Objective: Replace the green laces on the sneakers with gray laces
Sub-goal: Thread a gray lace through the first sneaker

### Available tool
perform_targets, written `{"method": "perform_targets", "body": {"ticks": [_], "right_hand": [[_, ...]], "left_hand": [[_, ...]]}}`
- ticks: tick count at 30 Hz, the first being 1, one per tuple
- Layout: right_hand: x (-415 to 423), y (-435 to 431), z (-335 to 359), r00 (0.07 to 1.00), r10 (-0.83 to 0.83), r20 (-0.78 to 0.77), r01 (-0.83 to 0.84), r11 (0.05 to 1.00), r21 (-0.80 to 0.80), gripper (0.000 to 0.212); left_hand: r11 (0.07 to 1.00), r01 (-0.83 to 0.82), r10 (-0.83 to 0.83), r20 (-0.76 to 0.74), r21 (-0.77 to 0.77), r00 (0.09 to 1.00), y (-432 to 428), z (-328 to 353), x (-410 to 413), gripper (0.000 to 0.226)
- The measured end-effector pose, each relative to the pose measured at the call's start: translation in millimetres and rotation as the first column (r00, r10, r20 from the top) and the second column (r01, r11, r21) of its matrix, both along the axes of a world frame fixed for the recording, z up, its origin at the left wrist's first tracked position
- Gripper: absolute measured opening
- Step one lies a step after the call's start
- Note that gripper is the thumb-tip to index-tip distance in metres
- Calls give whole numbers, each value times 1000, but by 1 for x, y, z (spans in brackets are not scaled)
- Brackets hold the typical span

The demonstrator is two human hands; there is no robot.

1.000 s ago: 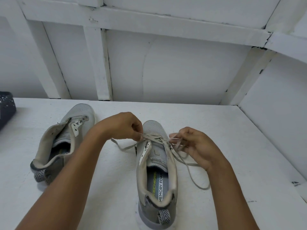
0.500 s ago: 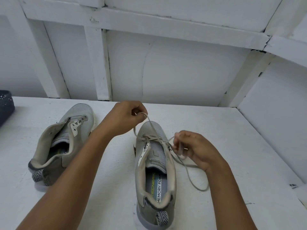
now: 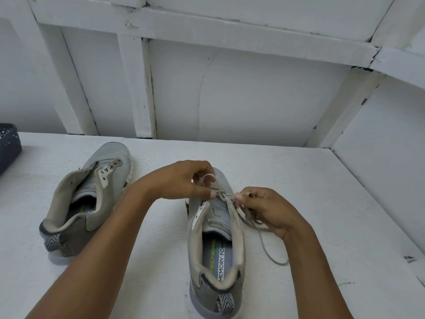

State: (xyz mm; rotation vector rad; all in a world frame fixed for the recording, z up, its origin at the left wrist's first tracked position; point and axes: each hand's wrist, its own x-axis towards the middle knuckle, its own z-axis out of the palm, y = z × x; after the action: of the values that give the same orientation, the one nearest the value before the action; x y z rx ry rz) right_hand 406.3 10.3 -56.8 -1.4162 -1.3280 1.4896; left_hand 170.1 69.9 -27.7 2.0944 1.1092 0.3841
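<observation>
Two grey sneakers stand on the white table (image 3: 322, 203), toes pointing away from me. The right sneaker (image 3: 216, 231) is in front of me with a gray lace (image 3: 271, 252) threaded through its lowest eyelets. My left hand (image 3: 181, 180) pinches one end of that lace over the toe end of the eyelets. My right hand (image 3: 266, 208) pinches the other end beside the sneaker's right edge, and slack trails in a loop on the table. The left sneaker (image 3: 92, 199) lies apart, without a lace. No green lace is in view.
A dark perforated basket (image 3: 8, 146) sits at the table's far left edge. White panelled walls close the table at the back and on the right. A small dark mark (image 3: 409, 258) lies near the right edge.
My left hand, which had lifted the lace end up and away, has come back down to the eyelets. My right hand has stayed beside the sneaker, still holding its end.
</observation>
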Motion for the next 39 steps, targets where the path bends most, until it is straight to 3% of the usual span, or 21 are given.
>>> {"method": "perform_targets", "body": {"ticks": [2, 4, 6, 7, 11, 14, 16, 19, 22, 29, 33, 39], "right_hand": [[-1, 4, 3, 957, -154, -247, 150, 988, -34, 22], [1, 6, 6, 815, -278, -508, 241, 960, -140, 32], [7, 7, 8, 701, -365, -612, 292, 931, -220, 44], [9, 7, 8, 687, -402, -605, 326, 915, -238, 43], [8, 7, 1, 798, -434, -417, 397, 901, -178, 32], [1, 3, -1, 960, -256, -117, 255, 967, -27, 14], [-4, 1, 1, 992, -116, 58, 114, 993, 40, 12], [-7, 2, 4, 975, 3, 222, -20, 997, 76, 15], [-5, 2, 6, 952, 24, 305, -48, 996, 71, 13], [-7, -1, 9, 964, -40, 261, -5, 985, 171, 4], [-7, -2, 9, 932, -15, 363, -67, 975, 211, 19], [-10, -3, 8, 862, -25, 507, -135, 952, 275, 17]], "left_hand": [[999, 22, -22, -25, -24, 999, -1, 0, 0, 36], [999, 26, -26, -16, -41, 1000, 0, 0, 0, 29], [998, 36, -37, -22, -51, 999, 1, 1, 0, 25], [998, 40, -42, -27, -53, 999, 2, 0, 0, 24], [996, 58, -61, -51, -63, 997, 3, 2, 2, 19], [995, 72, -77, -70, -69, 995, 2, 3, 2, 13], [996, 66, -70, -72, -60, 995, 1, 4, 1, 12], [999, 52, -51, -99, -1, 994, 1, 4, 5, 15], [995, 94, -88, -168, 31, 982, 3, 4, 14, 12], [990, 119, -100, -216, 79, 971, 12, 6, 28, 6], [992, 122, -117, -158, 26, 981, 12, 4, 26, 6], [990, 125, -133, -147, -63, 980, 12, 9, 26, 11]]}}
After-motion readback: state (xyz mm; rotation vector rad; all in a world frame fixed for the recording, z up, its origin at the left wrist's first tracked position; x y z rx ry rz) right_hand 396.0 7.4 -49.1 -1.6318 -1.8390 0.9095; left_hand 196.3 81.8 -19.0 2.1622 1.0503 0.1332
